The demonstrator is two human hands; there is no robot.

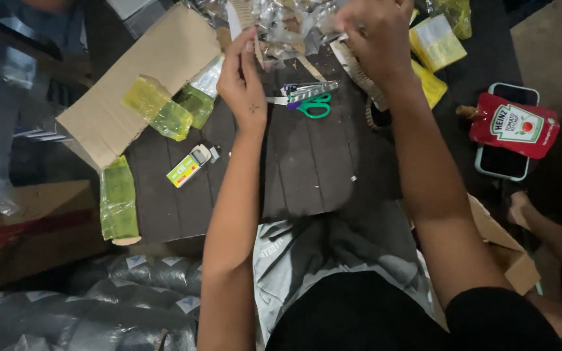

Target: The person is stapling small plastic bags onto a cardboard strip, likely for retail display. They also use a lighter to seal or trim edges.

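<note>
My left hand (243,81) is raised over a dark wooden board (294,169), pinching a narrow strip of corrugated cardboard (245,14) that runs up out of view. My right hand (375,39) is closed on another toothed cardboard strip (362,77) that hangs down towards the board. Green-handled scissors (308,104) lie on the board between my hands. Crumpled clear plastic wrap (287,23) lies behind my hands.
A flat cardboard sheet (144,71) with yellow-green packets (157,107) lies at left, and a small glue stick (188,166) below it. Yellow boxes (436,42) sit at top right. A red sauce pouch (514,125) rests on a phone (499,162). Another person's foot (520,208) is at right.
</note>
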